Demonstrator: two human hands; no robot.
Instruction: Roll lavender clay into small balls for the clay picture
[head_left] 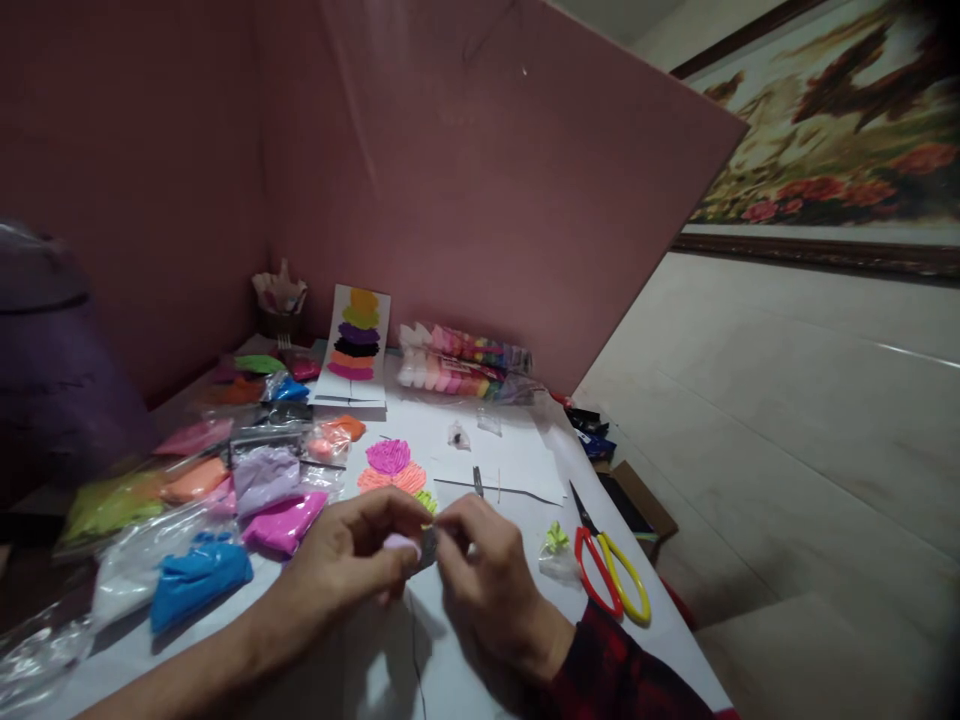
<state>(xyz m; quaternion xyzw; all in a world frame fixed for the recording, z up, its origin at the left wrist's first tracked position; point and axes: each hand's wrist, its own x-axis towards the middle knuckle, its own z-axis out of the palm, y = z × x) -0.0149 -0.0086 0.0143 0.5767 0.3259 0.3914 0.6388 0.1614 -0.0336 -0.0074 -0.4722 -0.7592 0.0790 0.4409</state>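
Note:
My left hand (349, 560) pinches a small lump of pale lavender clay (403, 545) between thumb and fingers. Close against it, my right hand (487, 575) has its fingers drawn together at a small dark grey piece (428, 548), whose kind I cannot make out. Both hands meet above the white paper. Just beyond them lie ridged clay petals: a magenta one (388, 457), an orange one (391, 478) and a yellow-green one (426, 500), partly hidden by my fingers. A dark clip-like tool (478, 480) and a thin stick (499, 486) rest behind my right hand.
Bags of coloured clay crowd the left, including a blue one (201, 580). Scissors (609, 570) with red and yellow handles lie right, beside a small bag with yellow-green clay (556, 545). A coloured pattern card (352, 345) leans at the back near packaged clay (465, 362).

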